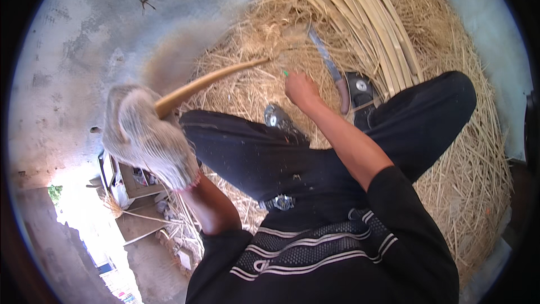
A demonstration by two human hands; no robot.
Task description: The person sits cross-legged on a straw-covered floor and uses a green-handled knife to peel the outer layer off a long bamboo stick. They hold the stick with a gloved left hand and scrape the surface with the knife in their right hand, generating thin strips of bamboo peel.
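Observation:
My left hand (140, 126), in a grey-white knitted glove, is closed round the thick end of a curved bamboo strip (208, 83). The strip rises past my left knee and tapers toward the middle of the view. Near its thin end is my right hand (302, 89), bare, its fingers curled closed. A small bright green tip (286, 73) shows at those fingers; the rest of what they hold is hidden or blurred. Just right of that hand lies a knife (323, 53) with a long grey blade and a brown handle, beside my shoe (360, 90).
A bundle of long pale bamboo strips (365, 19) lies at the far right of my feet. Straw-like shavings (461, 191) cover the floor. A worn grey wall (84, 50) stands at left, with a cluttered shelf (135, 186) below it.

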